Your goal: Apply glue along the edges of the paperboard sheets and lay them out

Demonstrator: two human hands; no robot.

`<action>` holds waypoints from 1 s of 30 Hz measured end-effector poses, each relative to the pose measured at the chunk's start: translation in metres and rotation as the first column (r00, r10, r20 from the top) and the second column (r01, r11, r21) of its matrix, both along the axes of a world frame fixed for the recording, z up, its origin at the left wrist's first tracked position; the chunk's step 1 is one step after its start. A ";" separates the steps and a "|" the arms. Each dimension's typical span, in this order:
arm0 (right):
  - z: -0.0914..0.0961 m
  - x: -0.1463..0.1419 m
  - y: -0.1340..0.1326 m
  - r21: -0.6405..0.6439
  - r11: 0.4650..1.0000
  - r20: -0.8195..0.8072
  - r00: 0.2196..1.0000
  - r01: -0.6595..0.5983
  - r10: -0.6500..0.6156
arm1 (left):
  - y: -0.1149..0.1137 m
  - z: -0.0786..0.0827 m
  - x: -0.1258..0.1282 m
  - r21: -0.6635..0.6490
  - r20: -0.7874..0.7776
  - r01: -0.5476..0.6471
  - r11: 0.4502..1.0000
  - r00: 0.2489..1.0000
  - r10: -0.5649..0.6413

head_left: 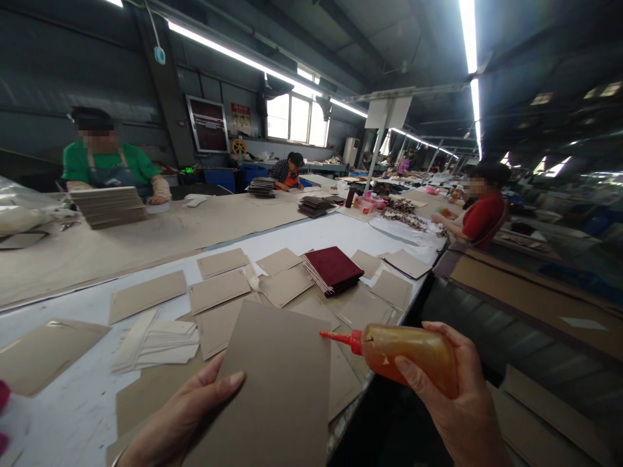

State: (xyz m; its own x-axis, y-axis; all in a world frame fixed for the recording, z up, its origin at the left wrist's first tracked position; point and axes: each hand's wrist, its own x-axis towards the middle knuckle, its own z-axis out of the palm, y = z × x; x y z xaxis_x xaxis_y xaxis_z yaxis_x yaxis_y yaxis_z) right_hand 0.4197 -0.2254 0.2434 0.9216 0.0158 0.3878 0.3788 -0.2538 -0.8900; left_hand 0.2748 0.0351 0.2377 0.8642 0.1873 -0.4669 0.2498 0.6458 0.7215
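My left hand [195, 402] grips a flat grey-beige board [277, 383] by its left edge, thumb on its face and the other fingers mostly hidden behind. In my right hand [457, 389] lies a squeeze bottle [409, 353] of amber glue, held sideways. Its red nozzle [338, 336] points left, with the tip at the board's upper right edge; whether it touches I cannot tell. Similar boards [221, 290] lie spread over the white table beyond, some with shiny streaks along their edges. Left of the held board is a fanned pile of white strips [156, 340].
A stack of dark red covered panels [335, 269] sits among the boards. More boards [555, 415] stand low at the right, beside a cardboard-topped bench [535, 285]. Co-workers in green [109, 162] and red [481, 214] are at the tables, another farther back.
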 end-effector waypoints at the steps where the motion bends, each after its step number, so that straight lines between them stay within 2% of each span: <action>1: -0.001 -0.001 -0.002 -0.013 1.000 0.000 1.000 -0.004 0.004 | 0.001 -0.001 0.000 -0.005 0.006 -0.006 1.000 1.000 0.006; 7: -0.009 -0.006 -0.011 -0.054 0.997 0.014 0.999 -0.047 0.048 | 0.010 -0.007 0.001 -0.030 0.029 0.020 0.999 0.999 -0.019; 16: 0.006 -0.038 -0.001 -0.020 0.999 -0.141 0.990 -0.029 0.026 | 0.014 -0.005 0.004 0.030 0.070 0.000 1.000 0.998 -0.003; 24: -0.008 -0.042 -0.010 -0.022 0.998 -0.171 0.984 -0.051 0.046 | 0.025 -0.010 0.007 0.055 0.100 -0.019 0.998 0.995 0.014; 30: -0.008 -0.053 -0.006 -0.044 0.998 -0.207 0.978 -0.038 0.028 | 0.029 -0.007 0.009 0.087 0.115 -0.040 0.995 0.993 0.030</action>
